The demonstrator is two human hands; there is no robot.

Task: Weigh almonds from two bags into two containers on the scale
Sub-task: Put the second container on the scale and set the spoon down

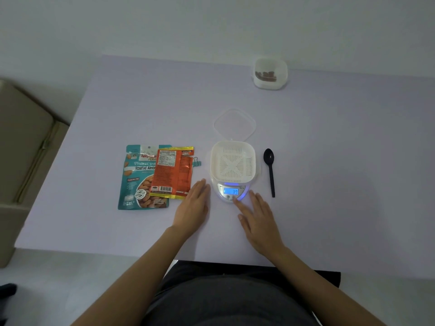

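A white container (233, 161) with a slotted insert sits on the small scale (231, 192), whose blue display reads 39. My right hand (257, 217) lies flat, one fingertip touching a button at the scale's front edge. My left hand (193, 205) rests flat on the table just left of the scale. A teal almond bag (136, 180) lies flat on the left, with an orange bag (173, 175) overlapping it. A second container (270, 72) holding some almonds stands at the far right.
A clear lid (235, 124) lies behind the scale. A black plastic spoon (270, 170) lies right of it. A small binder clip (196, 162) sits beside the orange bag. The table (117, 231) has a beige seat (26, 142) to its left.
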